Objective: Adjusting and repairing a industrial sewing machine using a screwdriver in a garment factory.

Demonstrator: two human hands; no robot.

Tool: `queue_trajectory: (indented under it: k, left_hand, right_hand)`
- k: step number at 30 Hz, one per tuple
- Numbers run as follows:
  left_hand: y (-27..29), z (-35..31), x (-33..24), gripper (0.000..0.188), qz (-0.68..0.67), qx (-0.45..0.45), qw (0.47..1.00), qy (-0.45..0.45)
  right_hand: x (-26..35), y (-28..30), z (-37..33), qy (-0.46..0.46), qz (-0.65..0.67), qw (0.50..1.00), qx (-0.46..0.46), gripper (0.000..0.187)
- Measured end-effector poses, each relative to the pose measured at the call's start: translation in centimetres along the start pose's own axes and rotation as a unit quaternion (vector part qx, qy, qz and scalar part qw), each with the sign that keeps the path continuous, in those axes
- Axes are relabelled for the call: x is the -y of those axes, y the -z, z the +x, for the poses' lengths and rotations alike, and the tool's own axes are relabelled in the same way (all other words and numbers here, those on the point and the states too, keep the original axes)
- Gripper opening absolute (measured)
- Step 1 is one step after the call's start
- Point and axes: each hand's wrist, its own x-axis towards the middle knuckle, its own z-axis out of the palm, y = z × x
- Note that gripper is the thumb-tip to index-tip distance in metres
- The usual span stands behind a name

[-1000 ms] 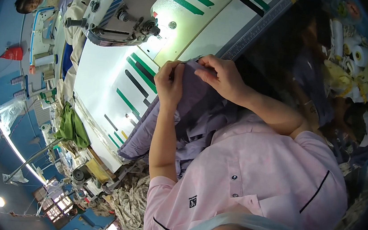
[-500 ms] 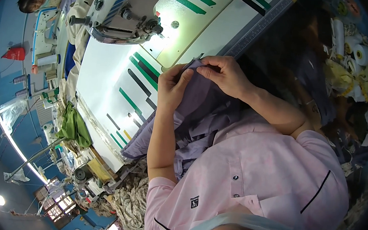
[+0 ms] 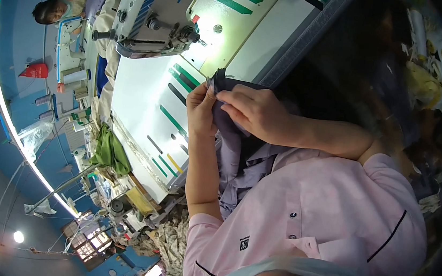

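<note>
Soft, light purple fabric (image 3: 239, 145), pinched shut at its top edge by left hand (image 3: 201, 106) and right hand (image 3: 253, 112); edge grip judged best, since it drapes limply.

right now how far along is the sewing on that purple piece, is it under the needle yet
Not yet. Done so far: the purple fabric is up on the white table, its top edge gathered. In hand: the left hand and right hand pinch that edge together, short of the sewing machine. Left: the edge has not reached the needle area, and most of the cloth hangs toward the lap.
</note>
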Motion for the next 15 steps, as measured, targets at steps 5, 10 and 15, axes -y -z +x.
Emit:
queue_trajectory:
  k: [5, 10, 15]
  left_hand:
    - [0.8, -0.5, 0.2, 0.011, -0.079, 0.042, 0.995, 0.033]
    - [1.8, -0.4, 1.0, 0.015, -0.114, 0.050, 0.992, 0.031]
    - [1.3, -0.4, 0.9, 0.020, -0.120, 0.043, 0.992, 0.010]
  right_hand:
    - [0.5, -0.4, 0.7, 0.006, -0.035, 0.999, 0.038, 0.026]
    - [0.3, -0.9, 0.3, -0.016, -0.019, 0.999, 0.023, 0.026]
    - [0.2, -0.3, 0.2, -0.045, 0.029, 0.999, -0.010, 0.021]
